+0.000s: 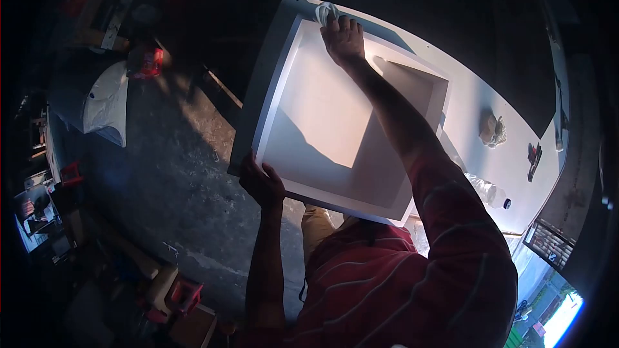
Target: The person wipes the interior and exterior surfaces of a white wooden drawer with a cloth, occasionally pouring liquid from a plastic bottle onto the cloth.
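Note:
A white, square, open box (322, 113) lies tilted in view on a white tabletop (471, 100), its hollow inside facing up. At the box's lower left corner, my left hand (262, 183) grips the edge, fingers on the outer side. My right hand (343, 40) reaches across the box to its far rim and is closed on a pale, folded, cloth-like piece (326, 11). My right forearm hides part of the box's inside and right wall.
On the tabletop to the right are a crumpled clear bag (493, 131), a dark tool (534, 160) and a plastic bottle (490, 192) with a dark cap. A white curved panel (108, 103) and red objects (149, 63) stand on the left over concrete floor (180, 200).

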A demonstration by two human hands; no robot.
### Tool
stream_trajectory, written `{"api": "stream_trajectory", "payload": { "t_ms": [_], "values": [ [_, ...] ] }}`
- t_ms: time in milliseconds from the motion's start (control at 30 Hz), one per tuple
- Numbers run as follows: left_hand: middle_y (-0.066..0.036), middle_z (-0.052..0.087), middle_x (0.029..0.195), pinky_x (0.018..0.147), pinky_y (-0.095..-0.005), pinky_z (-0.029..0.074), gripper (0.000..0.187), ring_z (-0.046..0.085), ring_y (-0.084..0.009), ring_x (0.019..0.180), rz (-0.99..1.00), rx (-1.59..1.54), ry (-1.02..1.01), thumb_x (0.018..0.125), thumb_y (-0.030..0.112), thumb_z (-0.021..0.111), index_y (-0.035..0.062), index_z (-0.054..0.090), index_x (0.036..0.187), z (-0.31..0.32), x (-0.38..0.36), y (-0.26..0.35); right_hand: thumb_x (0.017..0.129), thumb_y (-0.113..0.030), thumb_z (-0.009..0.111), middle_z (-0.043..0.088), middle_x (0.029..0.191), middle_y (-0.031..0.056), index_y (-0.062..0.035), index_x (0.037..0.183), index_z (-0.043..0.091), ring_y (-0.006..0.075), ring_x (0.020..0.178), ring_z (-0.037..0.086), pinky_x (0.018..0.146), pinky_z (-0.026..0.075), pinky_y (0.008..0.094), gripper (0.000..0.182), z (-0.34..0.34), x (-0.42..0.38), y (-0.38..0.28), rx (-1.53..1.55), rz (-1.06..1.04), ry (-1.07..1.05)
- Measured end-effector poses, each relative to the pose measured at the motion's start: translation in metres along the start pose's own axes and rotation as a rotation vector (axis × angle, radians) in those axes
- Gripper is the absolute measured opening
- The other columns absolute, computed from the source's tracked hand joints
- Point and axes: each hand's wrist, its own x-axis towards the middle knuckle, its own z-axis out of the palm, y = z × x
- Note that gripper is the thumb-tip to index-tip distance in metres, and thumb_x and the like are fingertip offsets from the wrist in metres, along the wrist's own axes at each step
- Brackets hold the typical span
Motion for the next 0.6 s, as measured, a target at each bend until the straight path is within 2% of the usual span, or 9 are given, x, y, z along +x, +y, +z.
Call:
{"api": "stream_trajectory", "payload": {
  "t_ms": [67,200,267,300,367,433,500,567,600],
  "values": [
    [-0.017,0.052,0.122,0.09,-0.0486,0.037,0.041,0.049,-0.036,0.113,0.001,-0.019,-0.004,0.096,0.029,0.035,0.0034,0.045,0.126,0.001,0.001,0.0,0.092,-0.031,0.048,0.052,0.103,0.0172,-0.0059,0.113,0.051,0.0329,0.095,0.05,0.085,0.039,0.0455,0.033,0.015,0.029,-0.035,0.04,-0.05,-0.11],
    [-0.017,0.052,0.122,0.09,-0.0483,0.037,0.041,0.049,-0.036,0.113,-0.005,-0.022,0.006,0.096,0.028,0.036,0.0032,0.045,0.127,-0.001,-0.004,0.0,0.094,-0.028,0.042,0.053,0.112,0.0195,-0.0061,0.111,0.053,0.0355,0.104,0.05,0.093,0.037,0.0463,0.03,0.044,0.045,-0.055,0.181,0.055,-0.185],
    [-0.017,0.051,0.123,0.09,-0.048,0.037,0.041,0.049,-0.036,0.114,0.011,-0.027,0.021,0.095,0.027,0.037,0.003,0.044,0.128,0.002,-0.001,0.0,0.093,-0.016,0.044,0.051,0.12,0.0209,-0.0078,0.116,0.054,0.038,0.113,0.048,0.098,0.039,0.0466,0.027,0.056,0.041,-0.042,0.236,-0.265,0.0],
    [-0.017,0.051,0.123,0.09,-0.048,0.037,0.041,0.049,-0.036,0.114,0.008,-0.03,0.028,0.095,0.027,0.037,0.003,0.044,0.128,0.002,0.0,-0.001,0.093,-0.016,0.044,0.051,0.12,0.0209,-0.0078,0.116,0.054,0.038,0.113,0.048,0.098,0.039,0.0466,0.027,0.048,0.035,-0.046,0.235,-0.272,0.006],
    [-0.018,0.05,0.122,0.089,-0.0488,0.037,0.043,0.049,-0.0349,0.113,0.04,-0.021,0.051,0.094,0.028,0.037,0.0026,0.044,0.128,0.004,-0.001,-0.002,0.089,-0.002,0.047,0.049,0.126,0.0209,-0.0104,0.119,0.055,0.0391,0.119,0.047,0.1,0.041,0.0447,0.032,0.015,0.001,-0.06,0.629,-0.268,-0.077],
    [-0.018,0.05,0.123,0.089,-0.0488,0.037,0.043,0.049,-0.035,0.113,0.033,-0.021,0.042,0.093,0.027,0.038,0.0025,0.044,0.128,0.003,-0.001,-0.001,0.085,0.005,0.049,0.048,0.128,0.0199,-0.0115,0.118,0.057,0.0389,0.12,0.047,0.1,0.043,0.0423,0.038,-0.002,-0.017,-0.075,0.703,-0.4,-0.057],
    [-0.018,0.05,0.123,0.09,-0.0488,0.037,0.043,0.049,-0.035,0.113,0.033,-0.012,0.027,0.093,0.027,0.038,0.0025,0.044,0.129,0.003,0.0,-0.001,0.086,0.0,0.051,0.049,0.127,0.0197,-0.0114,0.119,0.056,0.0387,0.12,0.048,0.099,0.043,0.0429,0.035,-0.011,-0.01,-0.078,0.751,-0.381,-0.115],
    [-0.018,0.049,0.123,0.09,-0.0488,0.037,0.044,0.048,-0.0351,0.114,0.017,0.003,-0.006,0.092,0.026,0.039,0.0023,0.043,0.129,0.003,-0.001,-0.002,0.089,-0.006,0.05,0.051,0.125,0.0196,-0.0099,0.12,0.055,0.0383,0.12,0.047,0.098,0.044,0.0419,0.031,-0.005,0.005,-0.076,0.746,-0.231,-0.188],
    [-0.018,0.049,0.123,0.09,-0.0488,0.037,0.044,0.048,-0.0351,0.114,0.022,0.012,-0.024,0.092,0.026,0.039,0.0023,0.043,0.129,0.002,-0.004,-0.003,0.091,-0.014,0.049,0.048,0.128,0.0245,-0.0056,0.122,0.053,0.0381,0.119,0.048,0.096,0.045,0.0404,0.032,0.01,0.013,-0.071,0.585,-0.2,-0.011]
  ]
}}
